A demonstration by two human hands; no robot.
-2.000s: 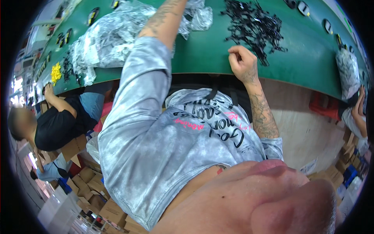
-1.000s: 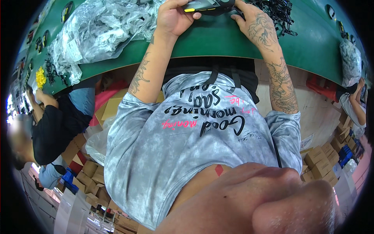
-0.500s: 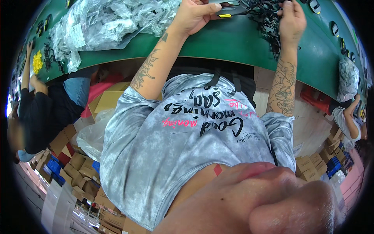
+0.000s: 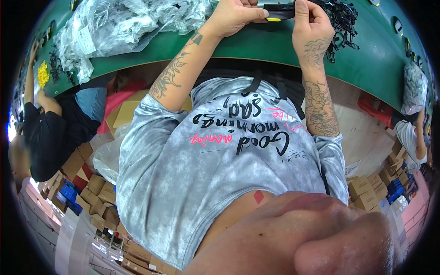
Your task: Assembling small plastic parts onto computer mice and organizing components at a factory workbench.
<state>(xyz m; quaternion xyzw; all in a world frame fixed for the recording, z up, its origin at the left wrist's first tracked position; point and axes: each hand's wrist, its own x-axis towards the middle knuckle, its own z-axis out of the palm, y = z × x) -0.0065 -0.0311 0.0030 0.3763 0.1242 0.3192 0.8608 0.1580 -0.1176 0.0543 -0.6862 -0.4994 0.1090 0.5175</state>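
Black device (image 4: 279, 10) is gripped by left hand (image 4: 234, 17) and right hand (image 4: 314, 35); grey shirt (image 4: 183, 183) carries pink-and-black lettering (image 4: 256, 131).

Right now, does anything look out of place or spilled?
One oddity: a small dark piece appears to lie on the clear plastic bags, apart from the pile of black parts. I see no spill. The black device between the left hand and right hand is cut off above, so I can't judge it fully.
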